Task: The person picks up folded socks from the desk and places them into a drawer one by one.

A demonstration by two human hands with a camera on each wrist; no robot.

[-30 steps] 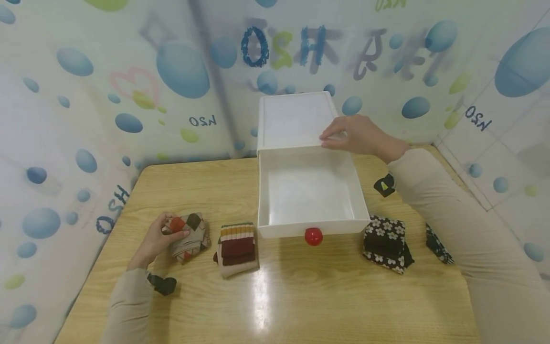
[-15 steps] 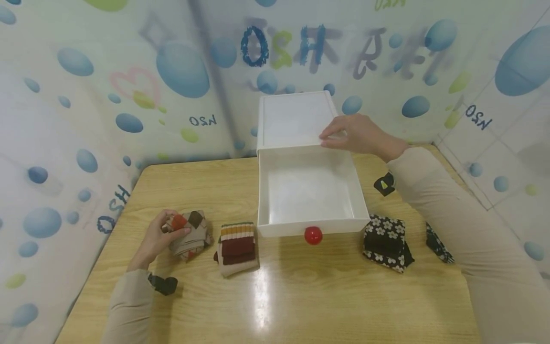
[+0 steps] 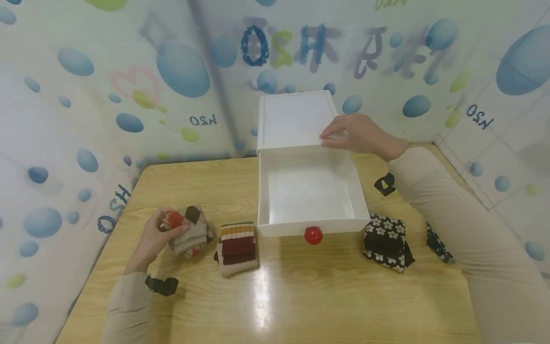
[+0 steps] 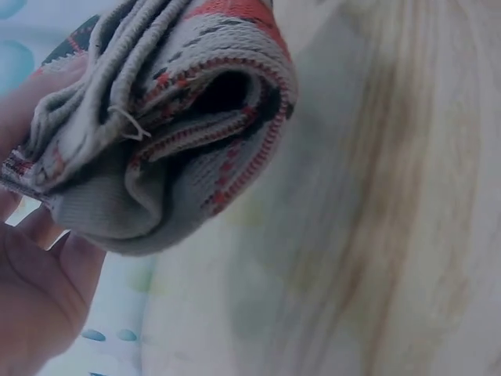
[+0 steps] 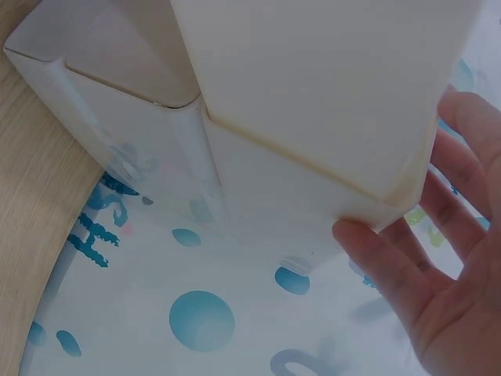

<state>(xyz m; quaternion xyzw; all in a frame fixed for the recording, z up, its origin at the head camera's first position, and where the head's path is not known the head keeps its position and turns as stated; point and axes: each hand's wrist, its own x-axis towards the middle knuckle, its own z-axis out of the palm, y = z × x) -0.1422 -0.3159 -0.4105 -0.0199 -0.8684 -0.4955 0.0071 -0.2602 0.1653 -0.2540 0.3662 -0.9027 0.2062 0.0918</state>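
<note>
My left hand (image 3: 156,239) pinches a folded pair of beige argyle socks (image 3: 191,231) with red and dark diamonds, thumb across the top and fingers at the far side. In the left wrist view, the rolled edge of the socks (image 4: 235,133) faces the camera, over the wooden surface. A white drawer box (image 3: 296,117) stands at the back, its drawer (image 3: 309,228) pulled out and bare inside, with a round red knob (image 3: 313,235). At the casing's right front edge, my right hand (image 3: 363,136) grips the corner; the right wrist view shows thumb and fingers (image 5: 462,164) on either side.
Folded striped maroon socks (image 3: 238,248) lie left of the drawer. Folded black floral socks (image 3: 384,243) lie at its right. Farther right, a dark patterned cloth (image 3: 438,246) is partly under the sleeve's outline. The patterned wall (image 3: 172,119) rises behind the wooden table (image 3: 206,306).
My left hand has shifted slightly away from me with the argyle socks, which have tilted a little. The right hand and the drawer box have not moved.
</note>
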